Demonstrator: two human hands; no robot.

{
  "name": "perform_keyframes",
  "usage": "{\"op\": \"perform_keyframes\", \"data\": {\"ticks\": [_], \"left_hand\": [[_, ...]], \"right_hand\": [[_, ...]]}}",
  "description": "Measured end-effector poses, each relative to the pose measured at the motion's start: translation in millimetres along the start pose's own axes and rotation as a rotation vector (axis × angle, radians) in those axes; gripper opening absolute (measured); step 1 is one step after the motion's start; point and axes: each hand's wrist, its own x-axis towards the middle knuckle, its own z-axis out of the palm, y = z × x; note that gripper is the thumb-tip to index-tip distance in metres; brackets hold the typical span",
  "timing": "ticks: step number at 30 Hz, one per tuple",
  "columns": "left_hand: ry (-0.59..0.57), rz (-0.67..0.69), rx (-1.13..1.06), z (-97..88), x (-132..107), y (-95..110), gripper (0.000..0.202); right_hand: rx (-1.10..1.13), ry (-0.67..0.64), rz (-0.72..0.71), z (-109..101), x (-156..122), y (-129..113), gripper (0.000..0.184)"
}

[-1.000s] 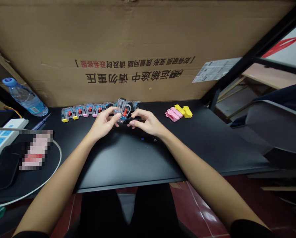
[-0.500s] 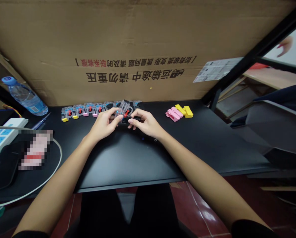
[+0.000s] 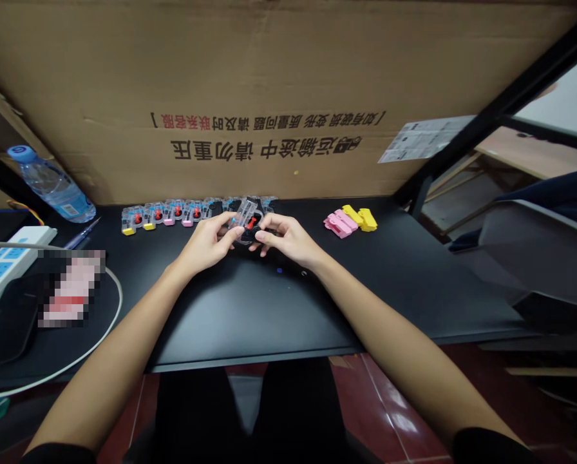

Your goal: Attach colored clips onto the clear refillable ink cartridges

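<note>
Tilted slightly and being held over the far part of the black table (image 3: 250, 322), a clear plastic gadget (image 3: 245, 214) with a red part is shared between both hands. Its clear left side is pinched by the left hand (image 3: 206, 242), and its dark right side by the right hand (image 3: 291, 241), the fingers of each drawn in narrowly. Similar gadgets (image 3: 176, 211) are lined up behind and to the left. Pink pieces (image 3: 340, 223) and yellow pieces (image 3: 367, 220) are heaped together at the right, before the cardboard (image 3: 269, 58).
</note>
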Motion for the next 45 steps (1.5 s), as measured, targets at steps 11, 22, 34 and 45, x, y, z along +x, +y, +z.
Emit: {"op": "perform_keyframes", "data": {"ticks": [11, 22, 34, 45], "left_hand": [[-0.036, -0.028, -0.19, 2.3, 3, 1, 0.046], [-0.079, -0.036, -0.259, 1.1, 5, -2, 0.047], [-0.139, -0.478, -0.611, -9.0, 5, -4, 0.063], [0.135, -0.381, -0.618, -8.5, 8, 1, 0.046]], "right_hand": [[-0.004, 0.029, -0.037, 8, -2, 0, 0.051], [0.011, 0.003, -0.01, 4, -1, 1, 0.05], [-0.904, 0.019, -0.549, -10, -1, 7, 0.016], [-0.885, 0.119, -0.661, -4, -2, 8, 0.027]]}}
